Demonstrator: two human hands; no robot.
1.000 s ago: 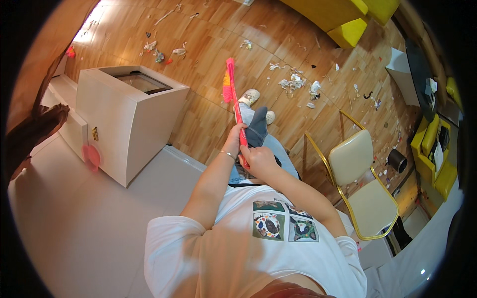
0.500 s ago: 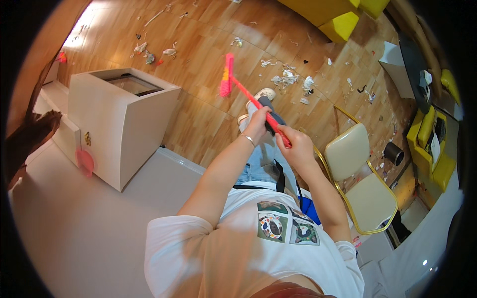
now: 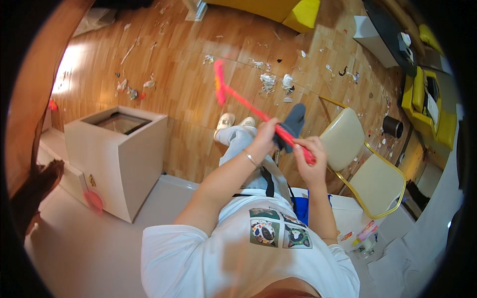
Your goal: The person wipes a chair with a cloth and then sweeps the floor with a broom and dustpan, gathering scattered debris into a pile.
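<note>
A broom with a red handle and a pink-and-yellow bristle head slants from upper left down to my hands, its head blurred over the wooden floor. Closed around the middle of the handle is my left hand, with a bracelet at its wrist. My right hand grips the handle near its lower right end. Just past my hands shows a dark grey, rounded piece; what it belongs to is hidden. White scraps and other bits of litter lie on the floor beyond the broom.
A pale cabinet with a glass-topped opening stands at left. To the right are cream chairs with gold frames, a black bin and a yellow armchair. Yellow furniture stands at the far side.
The view has shifted, and the cabinet sits lower in it. Both hands have moved a little toward the lower right along with the handle. More of the dark grey piece shows.
</note>
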